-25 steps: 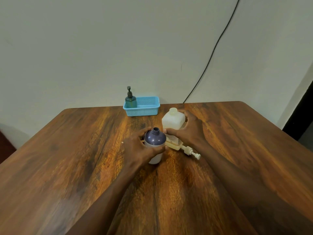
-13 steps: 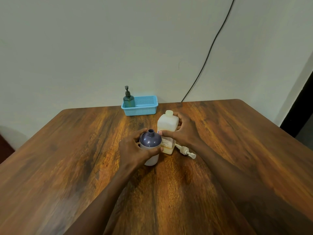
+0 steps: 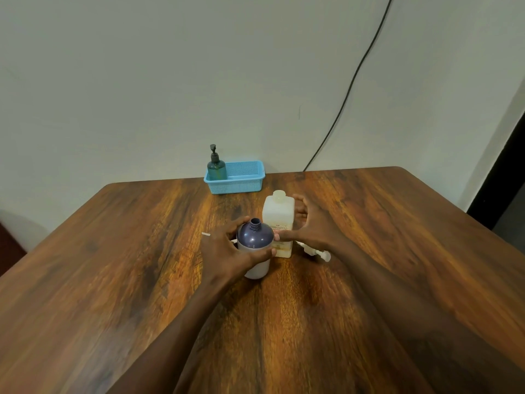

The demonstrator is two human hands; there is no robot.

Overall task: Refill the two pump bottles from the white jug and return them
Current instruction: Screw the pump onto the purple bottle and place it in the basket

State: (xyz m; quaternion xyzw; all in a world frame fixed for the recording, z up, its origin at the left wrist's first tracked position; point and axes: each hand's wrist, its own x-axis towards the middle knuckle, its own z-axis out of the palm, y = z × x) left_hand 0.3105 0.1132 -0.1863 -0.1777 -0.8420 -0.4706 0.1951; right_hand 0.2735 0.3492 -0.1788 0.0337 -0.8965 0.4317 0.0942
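Bottle (image 3: 254, 245) w/ purple top and white base stands upright mid-bench, neck open, no pump on it. Left hand (image 3: 227, 251) is wrapped round its body, thumb across the front. Jug (image 3: 278, 223) stands upright just behind-right of it, touching or nearly so; cap on. Right hand (image 3: 309, 226) is spread open round jug's right side, thumb on the label, fingers curled near the far side w/ a gap showing, so not clamped. Pump (image 3: 315, 251) lies on bench (image 3: 113, 265) under right wrist. Green bottle (image 3: 216, 165) w/ pump stands in blue basket (image 3: 235, 182) at far edge.
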